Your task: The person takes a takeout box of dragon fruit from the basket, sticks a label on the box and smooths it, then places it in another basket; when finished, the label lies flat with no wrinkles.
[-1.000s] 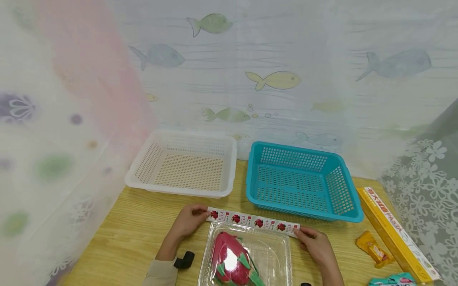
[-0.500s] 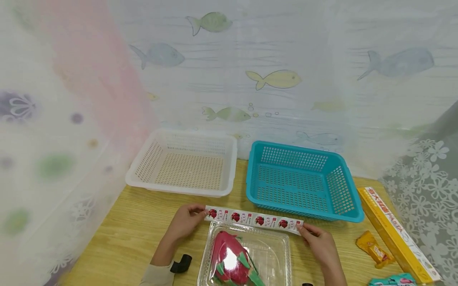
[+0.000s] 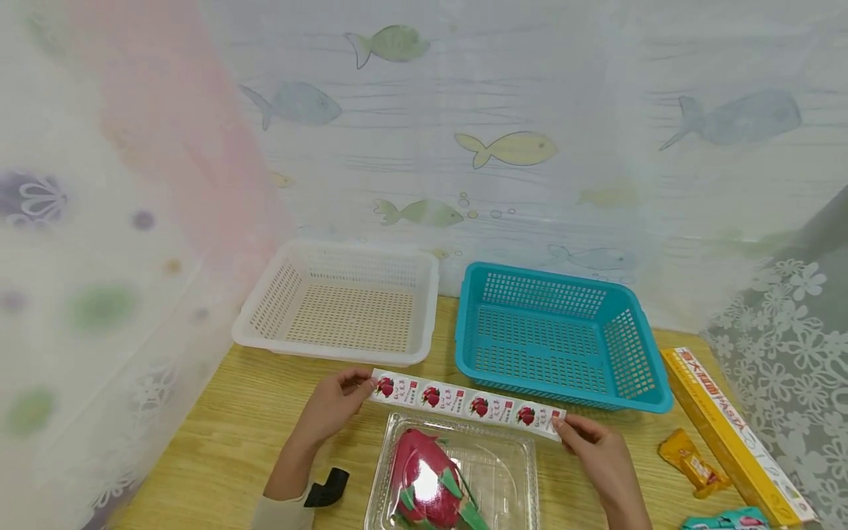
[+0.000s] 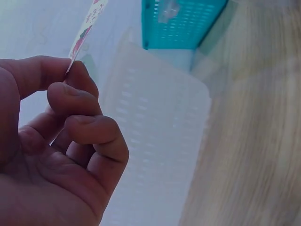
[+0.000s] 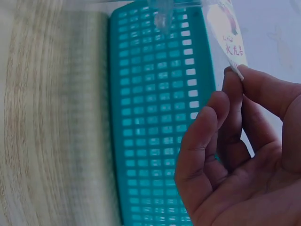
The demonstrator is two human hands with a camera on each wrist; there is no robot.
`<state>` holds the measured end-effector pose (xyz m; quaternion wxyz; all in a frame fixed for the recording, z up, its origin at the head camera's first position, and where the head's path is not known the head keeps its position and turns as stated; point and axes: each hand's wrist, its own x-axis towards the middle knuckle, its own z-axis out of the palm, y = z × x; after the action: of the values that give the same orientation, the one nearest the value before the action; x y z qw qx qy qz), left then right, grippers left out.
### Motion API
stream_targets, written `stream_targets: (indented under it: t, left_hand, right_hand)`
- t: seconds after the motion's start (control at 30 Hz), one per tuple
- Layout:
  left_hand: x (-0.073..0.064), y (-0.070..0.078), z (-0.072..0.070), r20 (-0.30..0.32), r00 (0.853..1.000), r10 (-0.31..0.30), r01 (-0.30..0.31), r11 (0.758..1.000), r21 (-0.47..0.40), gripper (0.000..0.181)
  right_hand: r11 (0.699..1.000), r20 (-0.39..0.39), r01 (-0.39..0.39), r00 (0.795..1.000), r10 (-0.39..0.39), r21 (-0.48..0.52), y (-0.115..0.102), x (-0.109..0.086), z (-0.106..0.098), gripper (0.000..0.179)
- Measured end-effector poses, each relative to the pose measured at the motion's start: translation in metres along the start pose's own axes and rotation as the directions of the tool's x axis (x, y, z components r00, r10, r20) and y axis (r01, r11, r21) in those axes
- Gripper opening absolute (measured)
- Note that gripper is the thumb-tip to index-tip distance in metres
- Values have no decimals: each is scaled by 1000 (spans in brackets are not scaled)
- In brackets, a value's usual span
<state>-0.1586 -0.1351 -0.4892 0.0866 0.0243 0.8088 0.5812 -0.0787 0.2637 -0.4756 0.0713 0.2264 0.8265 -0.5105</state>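
A strip of dragon fruit stickers (image 3: pixel 468 404) stretches between both hands in the head view, its printed side facing up. My left hand (image 3: pixel 333 406) pinches the left end between thumb and forefinger; the left wrist view shows the strip (image 4: pixel 86 33) edge-on at the fingertips. The opposite end is pinched by my right hand (image 3: pixel 599 453), and the right wrist view shows that hand (image 5: pixel 235 141) with its other fingers curled. Just below the strip in the head view lies a clear plastic box (image 3: pixel 510 471) with a red dragon fruit (image 3: pixel 424 478) inside.
Behind the strip stand a white basket (image 3: pixel 351 352) on the left and a teal basket (image 3: pixel 563 390) on the right. A yellow pasta box (image 3: pixel 735 434), an orange packet (image 3: pixel 693 462) and a teal packet (image 3: pixel 726 519) lie at the right of the wooden table (image 3: pixel 225 434).
The strip's left end has moved left and slightly away from the body with the left hand. The right hand has shifted a little right, and more of the strip shows between the hands.
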Motion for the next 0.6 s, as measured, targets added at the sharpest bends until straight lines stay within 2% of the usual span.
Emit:
stream_targets:
  t: [0.17,0.3,0.43,0.6]
  left_hand:
    - [-8,11,-4,16,1000,11,-11,1000,-12,20]
    - [-15,21,-7,22,1000,15,-15,1000,-13,20]
    - [-18,30,-9,8,1000,24,-24,1000,-15,20]
    - [-17,37,-9,-19,999,33,-34,998,-49,20]
  right_hand:
    - [1000,18,-11,1000,10,13,-4,-12,-4,54]
    - [1000,27,0,1000,-1,27,-6,-22,-6,41]
    - [999,45,15,999,-17,35,-8,-31,-5,28]
    - [1000,78,14,997,-14,-2,-9,-38,-1,22]
